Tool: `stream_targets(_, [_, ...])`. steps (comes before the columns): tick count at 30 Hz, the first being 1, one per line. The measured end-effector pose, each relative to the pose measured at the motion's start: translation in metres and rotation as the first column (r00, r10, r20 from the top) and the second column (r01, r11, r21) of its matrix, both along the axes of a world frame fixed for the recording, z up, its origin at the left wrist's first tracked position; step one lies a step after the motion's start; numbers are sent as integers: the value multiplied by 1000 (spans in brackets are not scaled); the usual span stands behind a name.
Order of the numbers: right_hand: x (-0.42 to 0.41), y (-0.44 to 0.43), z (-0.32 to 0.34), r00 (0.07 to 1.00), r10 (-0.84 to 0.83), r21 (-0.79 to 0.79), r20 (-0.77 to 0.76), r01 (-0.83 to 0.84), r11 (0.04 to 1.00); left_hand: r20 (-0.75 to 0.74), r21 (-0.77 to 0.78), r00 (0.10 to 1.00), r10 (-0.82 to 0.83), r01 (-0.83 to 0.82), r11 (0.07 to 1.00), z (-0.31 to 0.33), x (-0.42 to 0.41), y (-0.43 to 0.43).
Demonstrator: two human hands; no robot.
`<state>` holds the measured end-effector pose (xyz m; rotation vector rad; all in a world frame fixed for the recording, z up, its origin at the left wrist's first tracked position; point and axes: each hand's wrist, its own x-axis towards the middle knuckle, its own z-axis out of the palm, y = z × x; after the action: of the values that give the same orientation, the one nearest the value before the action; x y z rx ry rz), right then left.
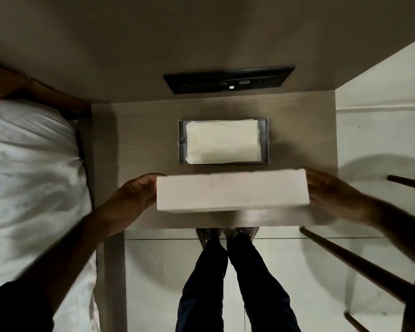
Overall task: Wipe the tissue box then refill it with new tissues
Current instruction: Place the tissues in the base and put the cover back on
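So the bed (31,176) with its white pillow runs down the side beyond the left hand's fingers, and the wooden bench (304,130) fills the middle, with a dark switch panel (229,79) on the wall past everything. Both hands have the white tissue box cover (233,192) between them: left hand (132,200) grasping one short end, right hand (333,195) grasping the other, fingers wrapped onto the sides. Just beyond the fingertips, flat on the bench, sits the open tissue box base (182,140) with a stack of fresh tissues (223,141) already lying in it, so I'd guess the refill is basically done and the step now is getting the cover back on. To do that well I'd keep the cover level, line its long edges up with the base's edges before lowering, and go straight down so the top sheets don't get crumpled or caught at the rim. Stuff I can't really make out: the cover is motion-blurred, so no idea which face is up or where the slot is, most of the fingers are hidden behind its ends, and the chair legs (355,262) near the right hand get cut off at the frame edge.
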<state>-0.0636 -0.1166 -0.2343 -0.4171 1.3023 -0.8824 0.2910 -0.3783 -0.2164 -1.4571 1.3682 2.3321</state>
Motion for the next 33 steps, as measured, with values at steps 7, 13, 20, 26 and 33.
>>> stream_targets(7, [58,-46,-27,850,-442,168,-285,498,851,146,-112,909,389,-376,920,-18,-46,23])
stream_targets(13, [74,-83,-26,695,-603,276,-391,714,644,200,-206,841,503,-466,860,-24,-78,35])
stream_targets(20, [72,-100,-31,598,-337,12,-727,502,865,260,-406,898,356,-233,884,-46,-98,20])
stream_targets(26, [65,-111,-44,514,-244,34,-822,472,881,265,-436,907,328,-190,879,-74,-108,5])
stream_targets(33, [55,-113,-49,533,-167,121,-829,463,878,261,-474,921,289,-138,869,-80,-121,-9])
